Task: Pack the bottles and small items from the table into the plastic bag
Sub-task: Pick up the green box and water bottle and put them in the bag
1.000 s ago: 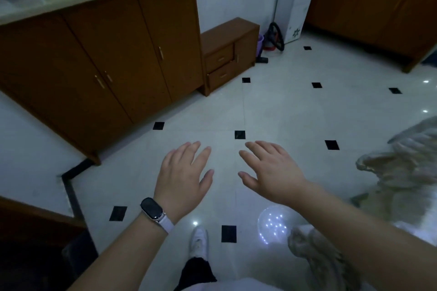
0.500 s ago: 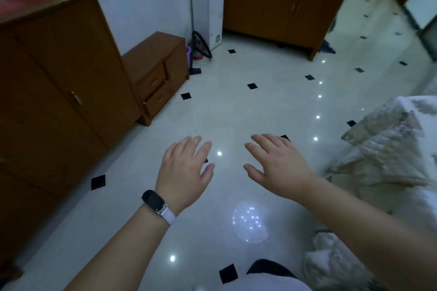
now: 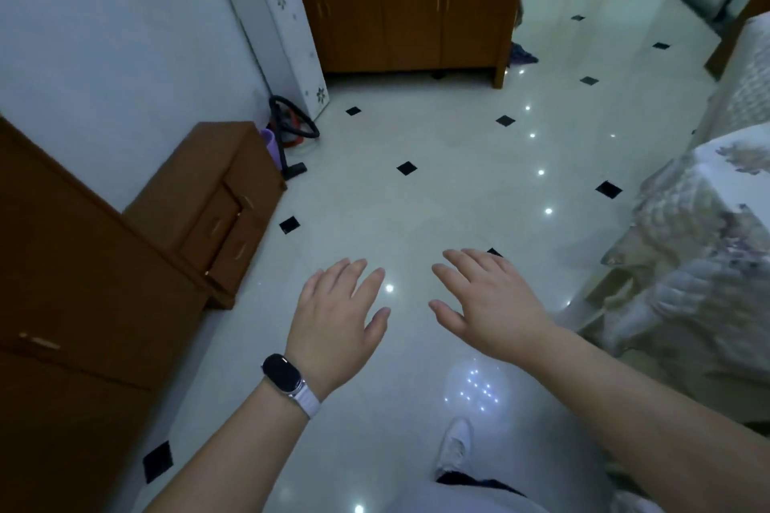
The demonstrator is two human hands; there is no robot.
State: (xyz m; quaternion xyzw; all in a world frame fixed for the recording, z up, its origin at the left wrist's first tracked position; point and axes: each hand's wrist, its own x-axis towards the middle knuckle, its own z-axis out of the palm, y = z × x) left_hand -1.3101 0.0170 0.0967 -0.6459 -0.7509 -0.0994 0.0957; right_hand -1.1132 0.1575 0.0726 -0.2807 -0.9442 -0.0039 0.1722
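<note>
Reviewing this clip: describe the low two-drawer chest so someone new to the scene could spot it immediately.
Start at the white wall on the left. Against its base, between the big brown cabinet and the tall white floral unit, sits the low wooden chest. Unlike its neighbours, it is squat, with two small drawers and metal handles.

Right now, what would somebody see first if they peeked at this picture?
Two bare, open hands stretched out in the middle: the left hand wearing a black smartwatch, the right hand beside it, both empty. Under them shines a white floor dotted with little black squares, with a flowery cloth on the right.
</note>
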